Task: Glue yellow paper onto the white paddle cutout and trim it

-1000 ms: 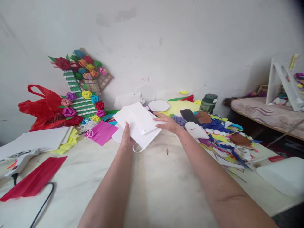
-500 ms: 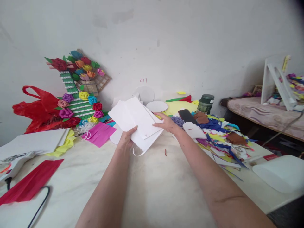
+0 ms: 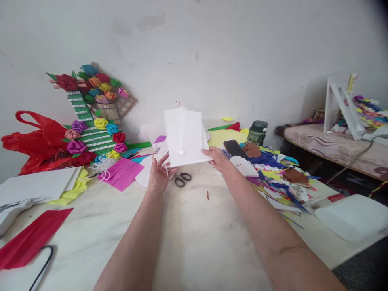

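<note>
A stack of white paper sheets (image 3: 185,135) is held up off the table, its sheets slightly fanned. My right hand (image 3: 216,157) pinches the lower right corner of the stack between thumb and fingers. At the lower left corner is my left hand (image 3: 159,176), palm up with its fingers apart; whether the fingertips touch the paper I cannot tell. Black-handled scissors (image 3: 183,179) lie on the table just under the stack, their blades out of sight. A white paper piece (image 3: 144,171) lies behind my left hand.
Left: magenta paper (image 3: 122,173), white string (image 3: 103,165), red crepe paper (image 3: 36,238), a red bag (image 3: 39,137) and a paper-flower craft (image 3: 100,125). Right: a phone (image 3: 235,148), a dark green bottle (image 3: 257,132), colourful scraps (image 3: 281,173) and a white container (image 3: 353,218).
The stack has turned more upright and my left hand has loosened from its edge, fingers spreading. Scissors now show beneath the stack. My right hand keeps its hold.
</note>
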Demonstrator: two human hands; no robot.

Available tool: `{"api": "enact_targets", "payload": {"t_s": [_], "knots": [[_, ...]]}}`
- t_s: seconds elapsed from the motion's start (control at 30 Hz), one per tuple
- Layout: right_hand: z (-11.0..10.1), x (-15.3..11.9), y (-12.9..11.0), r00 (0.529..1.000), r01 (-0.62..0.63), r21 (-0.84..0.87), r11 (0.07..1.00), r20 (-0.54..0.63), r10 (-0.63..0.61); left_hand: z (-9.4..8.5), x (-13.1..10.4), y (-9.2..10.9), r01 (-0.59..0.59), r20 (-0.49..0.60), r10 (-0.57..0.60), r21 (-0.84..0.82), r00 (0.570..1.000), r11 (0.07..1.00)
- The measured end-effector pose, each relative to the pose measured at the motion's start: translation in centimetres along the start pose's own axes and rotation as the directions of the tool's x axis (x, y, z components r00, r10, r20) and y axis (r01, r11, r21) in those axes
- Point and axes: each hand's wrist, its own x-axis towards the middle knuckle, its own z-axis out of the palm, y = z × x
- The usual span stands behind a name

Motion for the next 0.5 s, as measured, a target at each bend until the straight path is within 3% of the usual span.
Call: {"api": "enact_targets", "payload": {"t_s": [0.1, 0.23, 0.37, 0.5], "knots": [[-0.7, 1.2, 0.5, 0.972, 0.072, 0.160, 0.985, -0.231, -0.034, 0.0, 0.0, -0.1, 0.043, 0.060, -0.049, 0.090, 0.997, 0.995], [-2.0, 3.0, 0.9, 0.852, 0.040, 0.223, 0.974, -0.516, 0.084, -0.3, 0.2, -0.9, 0.037, 0.070, -0.048, 0.151, 0.996, 0.988], [-2.9, 4.7, 0.6, 0.769, 0.022, 0.236, 0.971, -0.625, 0.135, -0.5, 0.4, -1.6, -0.014, 0.063, 0.002, 0.192, 0.998, 0.981], [-3.6, 6.1, 0.4, 0.757, -0.008, 0.226, 0.974, -0.636, 0.154, -0.4, 0.3, -1.8, -0.016, 0.054, 0.007, 0.169, 0.999, 0.986]]}}
